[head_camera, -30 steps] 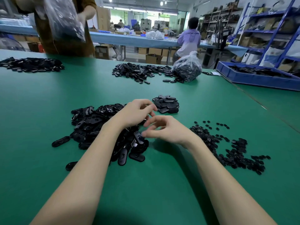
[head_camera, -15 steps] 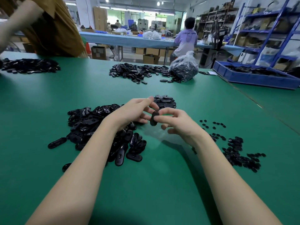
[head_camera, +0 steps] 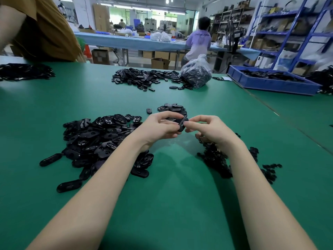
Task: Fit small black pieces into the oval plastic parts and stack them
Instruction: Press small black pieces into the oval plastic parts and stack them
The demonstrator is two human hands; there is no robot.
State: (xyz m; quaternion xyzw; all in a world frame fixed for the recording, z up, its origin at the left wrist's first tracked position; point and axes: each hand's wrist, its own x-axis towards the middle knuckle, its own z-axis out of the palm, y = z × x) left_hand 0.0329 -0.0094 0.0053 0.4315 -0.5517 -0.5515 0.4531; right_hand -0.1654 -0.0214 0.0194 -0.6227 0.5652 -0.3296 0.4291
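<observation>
Hands meet above the worktop (head_camera: 171,204): my left hand (head_camera: 160,128) grips one oval part (head_camera: 182,124) steady while my right hand (head_camera: 210,129) pinches its edge, I judge to press a small piece in.

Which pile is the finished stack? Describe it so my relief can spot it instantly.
On the green table, look just beyond the two hands, toward the far edge. The finished stack is a small, compact cluster of oval parts, far smaller than the big loose heap left of the hands and coarser than the tiny pieces on the right.
</observation>
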